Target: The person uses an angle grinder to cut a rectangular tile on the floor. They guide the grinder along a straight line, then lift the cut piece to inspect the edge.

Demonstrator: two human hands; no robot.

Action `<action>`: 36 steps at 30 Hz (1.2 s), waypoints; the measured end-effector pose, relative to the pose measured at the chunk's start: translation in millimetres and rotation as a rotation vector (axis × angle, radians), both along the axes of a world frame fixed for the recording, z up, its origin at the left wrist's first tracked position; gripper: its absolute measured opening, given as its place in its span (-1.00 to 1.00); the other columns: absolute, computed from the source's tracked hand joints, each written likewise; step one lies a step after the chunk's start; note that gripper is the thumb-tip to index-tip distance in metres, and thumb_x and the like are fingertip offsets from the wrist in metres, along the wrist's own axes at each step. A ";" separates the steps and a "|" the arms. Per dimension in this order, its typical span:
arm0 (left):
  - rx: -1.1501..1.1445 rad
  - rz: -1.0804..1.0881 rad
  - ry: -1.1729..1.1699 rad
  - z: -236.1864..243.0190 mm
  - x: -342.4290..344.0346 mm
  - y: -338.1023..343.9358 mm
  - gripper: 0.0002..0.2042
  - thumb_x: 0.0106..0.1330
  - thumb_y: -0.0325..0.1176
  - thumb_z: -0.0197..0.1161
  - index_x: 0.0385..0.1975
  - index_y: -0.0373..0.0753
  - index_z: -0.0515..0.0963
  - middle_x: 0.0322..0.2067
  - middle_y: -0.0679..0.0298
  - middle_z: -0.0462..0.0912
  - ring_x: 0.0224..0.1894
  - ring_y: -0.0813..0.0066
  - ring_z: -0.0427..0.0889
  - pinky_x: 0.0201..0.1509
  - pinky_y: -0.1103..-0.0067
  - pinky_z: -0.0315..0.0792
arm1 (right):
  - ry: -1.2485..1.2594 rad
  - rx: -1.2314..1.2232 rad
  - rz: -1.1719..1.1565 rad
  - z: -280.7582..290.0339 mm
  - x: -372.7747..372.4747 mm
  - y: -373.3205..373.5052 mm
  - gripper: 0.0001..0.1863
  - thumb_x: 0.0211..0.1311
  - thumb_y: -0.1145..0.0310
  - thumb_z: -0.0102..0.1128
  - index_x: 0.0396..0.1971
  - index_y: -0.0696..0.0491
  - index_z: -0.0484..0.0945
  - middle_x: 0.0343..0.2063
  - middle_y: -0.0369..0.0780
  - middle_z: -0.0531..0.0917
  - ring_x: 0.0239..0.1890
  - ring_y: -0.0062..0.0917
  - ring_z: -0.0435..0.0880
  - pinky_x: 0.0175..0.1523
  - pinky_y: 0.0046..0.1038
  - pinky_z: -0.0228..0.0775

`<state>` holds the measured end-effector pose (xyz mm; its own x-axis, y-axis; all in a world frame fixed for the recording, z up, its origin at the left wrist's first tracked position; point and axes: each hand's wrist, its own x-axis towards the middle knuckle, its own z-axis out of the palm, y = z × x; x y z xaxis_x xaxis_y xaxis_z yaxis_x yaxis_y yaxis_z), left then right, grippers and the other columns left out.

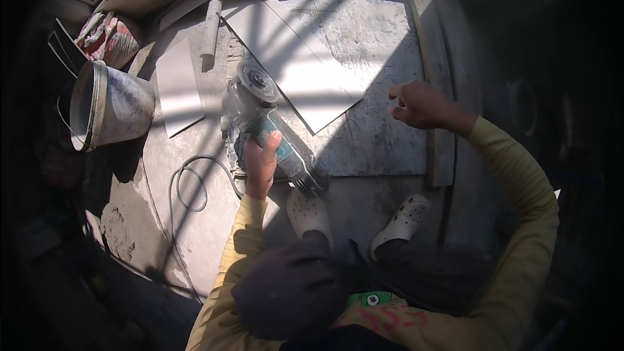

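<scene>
Your left hand wrapped around angle grinder, disc just beyond knuckles, above white tile. Right hand loosely curled, holding nothing. Cutting step seems pending; next needs steadying tile.

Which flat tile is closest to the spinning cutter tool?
The big pale tile, lying right beside the grinder held in the left hand; the smaller tile lies farther left.

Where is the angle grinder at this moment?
The angle grinder sits left of centre in the head view, gripped by the left hand, its disc beside the pale tile's left edge.
</scene>
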<state>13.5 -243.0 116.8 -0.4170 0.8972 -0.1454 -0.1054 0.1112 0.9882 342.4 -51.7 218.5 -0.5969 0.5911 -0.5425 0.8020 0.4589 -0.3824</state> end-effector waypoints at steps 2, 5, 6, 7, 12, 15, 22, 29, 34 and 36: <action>0.048 0.008 0.026 20.3 6.6 8.3 -0.58 0.40 -0.20 0.40 0.10 -0.39 0.57 -0.09 0.25 0.66 -0.08 0.52 0.58 0.10 0.51 0.49 | 0.167 0.004 0.008 11.5 -6.5 -13.6 -0.34 0.43 0.03 0.31 0.18 0.35 0.51 -0.15 0.17 0.73 -0.04 -0.02 0.76 0.14 -0.09 0.56; -0.015 0.001 -0.016 55.0 16.4 19.4 -0.65 0.42 -0.27 0.38 0.06 -0.37 0.58 -0.12 0.29 0.67 -0.13 0.57 0.58 0.03 0.55 0.49 | 0.512 -0.007 -0.024 9.0 -38.1 -47.3 -0.10 0.41 -0.07 0.34 0.42 0.36 0.26 0.08 0.27 0.60 0.11 0.07 0.68 0.26 -0.06 0.51; 0.037 -0.007 -0.027 65.5 21.0 23.5 -0.70 0.42 -0.30 0.37 0.02 -0.36 0.60 -0.17 0.32 0.67 -0.17 0.61 0.57 -0.04 0.58 0.49 | 0.611 0.034 -0.036 3.5 -55.8 -62.5 -0.02 0.36 -0.11 0.38 0.45 0.35 0.21 0.11 0.28 0.56 0.11 0.08 0.67 0.26 -0.05 0.50; -0.025 -0.004 -0.025 75.7 23.3 28.4 -0.72 0.44 -0.31 0.35 0.00 -0.36 0.61 -0.19 0.34 0.66 -0.18 0.63 0.56 -0.05 0.59 0.48 | 0.697 0.063 -0.051 -2.0 -72.6 -76.4 0.06 0.30 -0.14 0.42 0.48 0.35 0.16 0.15 0.29 0.52 0.11 0.10 0.67 0.27 -0.04 0.50; -0.115 -0.061 0.073 114.0 32.2 41.9 -0.68 0.47 -0.21 0.34 -0.01 -0.36 0.60 -0.16 0.31 0.67 -0.18 0.61 0.63 -0.05 0.58 0.54 | 0.844 -0.206 -0.236 -16.5 -115.9 -126.3 0.24 0.11 0.02 0.55 0.59 0.23 -0.09 0.26 0.26 0.42 0.28 0.19 0.51 0.38 -0.05 0.42; -0.172 -0.010 0.229 112.3 41.1 60.3 -0.66 0.45 -0.19 0.38 -0.05 -0.37 0.60 -0.19 0.30 0.67 -0.22 0.60 0.63 -0.07 0.58 0.54 | 0.843 -0.188 -0.334 -23.2 -113.8 -129.1 0.24 0.11 0.10 0.51 0.61 0.21 -0.15 0.30 0.25 0.37 0.26 0.22 0.52 0.37 -0.05 0.43; -0.115 0.058 0.013 35.9 97.0 94.7 -0.74 0.39 -0.26 0.46 -0.16 -0.32 0.61 -0.26 0.35 0.66 -0.31 0.66 0.59 -0.18 0.58 0.51 | 0.740 0.156 -0.545 -87.1 -70.6 -119.4 -0.10 0.07 0.18 0.50 0.34 0.21 0.22 0.06 0.16 0.58 0.03 0.09 0.68 0.03 0.02 0.57; -0.178 -0.052 0.008 -3.8 141.9 103.1 -0.62 0.21 -0.13 0.53 -0.25 -0.38 0.71 -0.34 0.26 0.73 -0.31 0.58 0.65 -0.15 0.52 0.55 | 0.560 0.116 -0.661 -117.9 -41.8 -121.2 -0.23 0.08 0.18 0.49 0.19 0.24 0.30 -0.14 0.12 0.67 -0.12 0.08 0.74 -0.05 0.04 0.59; -0.074 0.051 -0.079 -24.4 124.4 130.2 -0.64 0.23 -0.13 0.52 -0.33 -0.38 0.71 -0.40 0.28 0.73 -0.39 0.61 0.62 -0.24 0.52 0.54 | 0.565 0.187 -0.581 -128.0 -57.8 -93.7 -0.25 0.08 0.17 0.51 0.15 0.24 0.33 -0.20 0.10 0.70 -0.17 0.05 0.76 -0.09 0.03 0.60; -0.078 0.022 -0.162 -31.6 104.8 140.4 -0.69 0.30 -0.20 0.53 -0.22 -0.34 0.68 -0.32 0.34 0.69 -0.32 0.62 0.60 -0.13 0.56 0.52 | 0.588 0.236 -0.524 -134.0 -71.6 -79.3 -0.28 0.06 0.16 0.51 0.10 0.23 0.35 -0.22 0.10 0.70 -0.18 0.05 0.76 -0.11 0.02 0.61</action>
<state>118.3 -102.6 85.2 -0.4018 0.8717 -0.2805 -0.2653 0.1824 0.9468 270.8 -131.0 84.5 -0.3600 0.9314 -0.0537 0.6331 0.2016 -0.7473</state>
